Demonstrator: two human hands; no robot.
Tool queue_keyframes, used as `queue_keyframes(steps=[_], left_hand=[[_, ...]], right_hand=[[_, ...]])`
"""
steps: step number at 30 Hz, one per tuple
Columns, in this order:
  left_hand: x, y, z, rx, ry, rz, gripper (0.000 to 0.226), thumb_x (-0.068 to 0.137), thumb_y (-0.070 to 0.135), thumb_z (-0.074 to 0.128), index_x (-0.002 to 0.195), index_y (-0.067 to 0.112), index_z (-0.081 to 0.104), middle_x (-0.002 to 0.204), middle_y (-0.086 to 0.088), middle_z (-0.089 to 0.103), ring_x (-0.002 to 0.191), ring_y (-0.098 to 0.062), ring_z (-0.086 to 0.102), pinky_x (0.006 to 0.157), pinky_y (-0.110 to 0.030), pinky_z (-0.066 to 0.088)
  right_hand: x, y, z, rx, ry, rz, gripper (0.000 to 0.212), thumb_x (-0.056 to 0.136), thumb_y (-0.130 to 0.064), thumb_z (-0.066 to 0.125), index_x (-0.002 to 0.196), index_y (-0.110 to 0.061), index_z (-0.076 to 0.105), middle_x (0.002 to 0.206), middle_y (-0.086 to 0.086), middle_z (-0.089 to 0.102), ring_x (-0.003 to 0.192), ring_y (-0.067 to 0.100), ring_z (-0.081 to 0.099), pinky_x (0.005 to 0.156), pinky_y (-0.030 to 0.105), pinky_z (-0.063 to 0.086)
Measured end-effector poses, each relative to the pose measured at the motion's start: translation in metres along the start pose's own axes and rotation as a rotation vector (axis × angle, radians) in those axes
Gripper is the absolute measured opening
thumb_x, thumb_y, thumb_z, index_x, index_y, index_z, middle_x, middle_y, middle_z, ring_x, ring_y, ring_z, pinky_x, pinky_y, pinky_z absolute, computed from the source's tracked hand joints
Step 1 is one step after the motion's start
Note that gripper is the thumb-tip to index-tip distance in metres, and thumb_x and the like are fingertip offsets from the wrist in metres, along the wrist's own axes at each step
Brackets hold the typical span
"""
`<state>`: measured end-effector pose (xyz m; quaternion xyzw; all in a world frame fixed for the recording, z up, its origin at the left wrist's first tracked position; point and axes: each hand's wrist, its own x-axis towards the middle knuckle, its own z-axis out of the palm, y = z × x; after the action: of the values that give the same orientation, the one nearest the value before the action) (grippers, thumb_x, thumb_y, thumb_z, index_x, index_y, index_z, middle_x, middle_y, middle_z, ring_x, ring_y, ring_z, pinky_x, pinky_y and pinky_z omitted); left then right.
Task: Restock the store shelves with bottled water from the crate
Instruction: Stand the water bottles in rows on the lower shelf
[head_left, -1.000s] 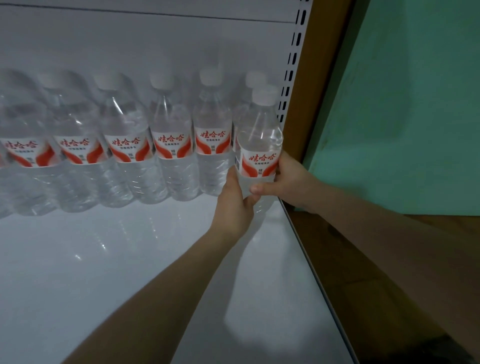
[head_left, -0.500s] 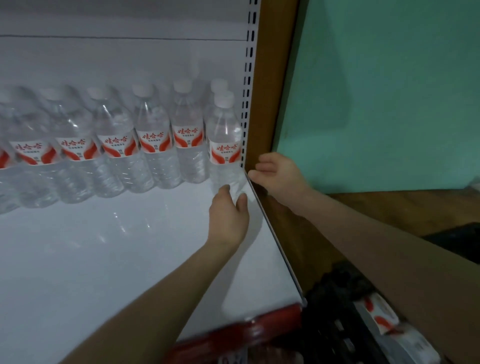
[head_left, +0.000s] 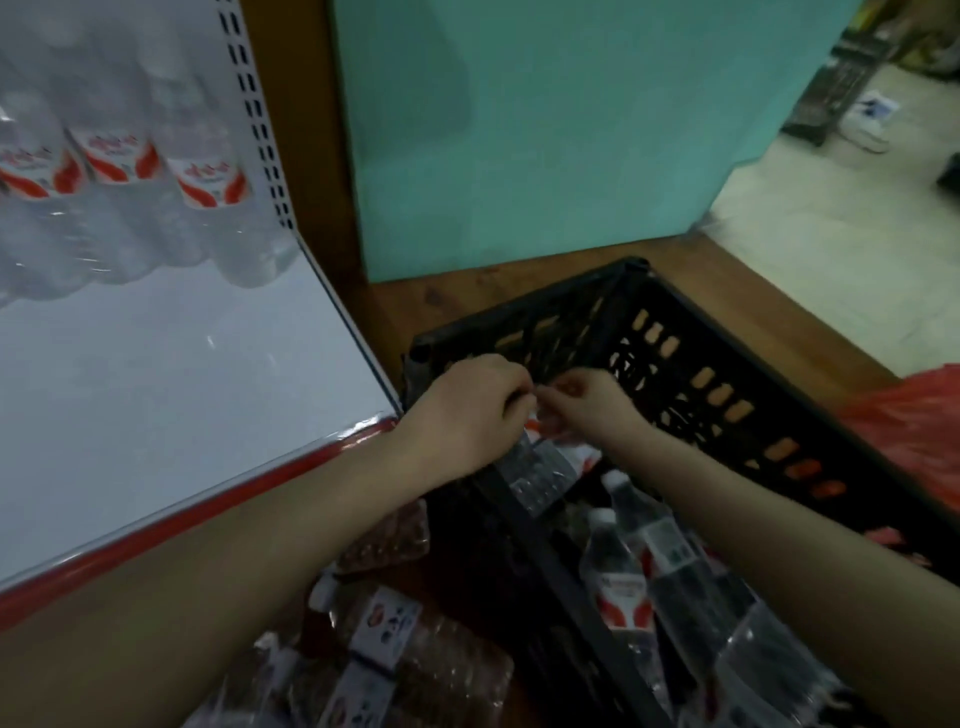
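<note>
Inside the black crate (head_left: 587, 322), left grip (head_left: 467, 410) and right grip (head_left: 592, 408) clutch one bottle (head_left: 540, 470).

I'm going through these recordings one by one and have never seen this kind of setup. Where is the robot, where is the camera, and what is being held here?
There is no robot: a person works with bare hands. Every picture comes from one wide-angle camera worn on the person's head, looking forward and down, so the arms reach in from the bottom edge. The left hand and right hand are both down in a black crate, fingers curled on a water bottle that lies in it. Other bottles lie nearer in the crate. On the left is the white shelf, with standing bottles in a row at its back. Motion blur hides the finer details.
</note>
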<state>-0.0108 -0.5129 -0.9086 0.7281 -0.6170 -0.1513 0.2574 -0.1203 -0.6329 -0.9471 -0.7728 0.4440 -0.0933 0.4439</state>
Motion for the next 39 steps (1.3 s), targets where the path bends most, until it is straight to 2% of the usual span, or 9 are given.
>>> queue_keyframes(steps=[3, 6, 10, 14, 19, 24, 29, 36, 39], left_hand=[[0.008, 0.007, 0.011, 0.094, -0.17, -0.025, 0.031, 0.097, 0.024, 0.043, 0.103, 0.003, 0.065, 0.099, -0.015, 0.064, 0.09, -0.028, 0.06, 0.082, -0.043, 0.049], [0.011, 0.009, 0.018, 0.187, -0.22, -0.054, 0.033, 0.096, 0.029, 0.043, 0.105, 0.005, 0.064, 0.102, -0.014, 0.064, 0.092, -0.028, 0.061, 0.079, -0.041, 0.052], [0.013, 0.011, 0.02, 0.232, -0.212, -0.096, 0.033, 0.095, 0.032, 0.045, 0.109, 0.008, 0.062, 0.107, -0.011, 0.064, 0.094, -0.027, 0.061, 0.081, -0.041, 0.052], [0.014, 0.011, 0.021, 0.239, -0.209, -0.122, 0.031, 0.095, 0.032, 0.046, 0.111, 0.009, 0.062, 0.108, -0.01, 0.063, 0.096, -0.026, 0.06, 0.082, -0.041, 0.051], [0.016, 0.011, 0.022, 0.216, -0.207, -0.139, 0.032, 0.095, 0.032, 0.047, 0.111, 0.009, 0.061, 0.108, -0.01, 0.063, 0.098, -0.027, 0.059, 0.083, -0.041, 0.051], [0.022, 0.013, 0.02, 0.046, -0.18, -0.192, 0.022, 0.093, 0.023, 0.053, 0.092, 0.004, 0.064, 0.099, -0.018, 0.066, 0.091, -0.031, 0.062, 0.076, -0.034, 0.05], [0.024, 0.022, 0.005, -0.196, -0.138, -0.295, 0.027, 0.09, 0.029, 0.058, 0.087, 0.003, 0.064, 0.085, -0.015, 0.057, 0.081, -0.025, 0.058, 0.07, -0.033, 0.044], [0.004, 0.041, -0.048, -1.035, -0.34, -0.39, 0.038, 0.079, 0.033, 0.066, 0.113, 0.016, 0.061, 0.11, -0.011, 0.069, 0.1, -0.026, 0.066, 0.086, -0.038, 0.055], [-0.013, 0.031, -0.077, -1.097, -0.354, -0.315, 0.046, 0.076, 0.029, 0.063, 0.12, 0.018, 0.057, 0.114, -0.012, 0.067, 0.105, -0.028, 0.065, 0.082, -0.037, 0.055]], right_hand=[[-0.004, 0.051, 0.01, 0.018, -0.122, 0.36, 0.02, 0.094, -0.027, 0.053, 0.081, -0.012, 0.055, 0.074, 0.008, 0.059, 0.05, 0.008, 0.057, 0.049, 0.025, 0.051], [-0.004, 0.076, 0.025, 0.455, -0.15, 0.65, 0.035, 0.09, -0.027, 0.059, 0.117, -0.01, 0.045, 0.105, 0.016, 0.059, 0.076, 0.025, 0.06, 0.057, 0.033, 0.055], [0.005, 0.083, 0.049, 0.788, -0.106, 0.674, 0.05, 0.076, -0.029, 0.075, 0.114, -0.01, 0.049, 0.107, 0.013, 0.062, 0.093, 0.028, 0.061, 0.084, 0.041, 0.05], [0.025, 0.111, 0.076, 0.778, 0.039, 0.641, 0.093, 0.041, -0.053, 0.088, 0.116, -0.012, 0.053, 0.106, 0.009, 0.066, 0.095, 0.029, 0.065, 0.087, 0.045, 0.053], [0.003, 0.085, 0.062, 0.797, 0.089, 0.683, 0.034, 0.082, -0.028, 0.069, 0.103, -0.006, 0.054, 0.091, 0.004, 0.058, 0.098, 0.027, 0.059, 0.087, 0.036, 0.049], [-0.027, 0.066, 0.04, 0.824, 0.125, 0.534, 0.032, 0.082, -0.019, 0.069, 0.106, -0.007, 0.051, 0.086, 0.008, 0.06, 0.092, 0.031, 0.062, 0.082, 0.041, 0.052], [-0.054, 0.021, -0.004, 0.777, 0.139, 0.337, 0.019, 0.081, -0.019, 0.066, 0.094, -0.008, 0.057, 0.084, 0.008, 0.065, 0.073, 0.022, 0.064, 0.058, 0.026, 0.048], [-0.069, -0.047, -0.042, 0.831, -0.119, -0.18, 0.044, 0.069, -0.02, 0.065, 0.11, -0.004, 0.063, 0.102, 0.016, 0.07, 0.093, 0.029, 0.068, 0.078, 0.036, 0.056], [-0.067, -0.077, -0.039, 0.792, -0.317, -0.255, 0.063, 0.062, -0.028, 0.071, 0.119, -0.004, 0.058, 0.113, 0.015, 0.067, 0.103, 0.029, 0.065, 0.088, 0.042, 0.052]])
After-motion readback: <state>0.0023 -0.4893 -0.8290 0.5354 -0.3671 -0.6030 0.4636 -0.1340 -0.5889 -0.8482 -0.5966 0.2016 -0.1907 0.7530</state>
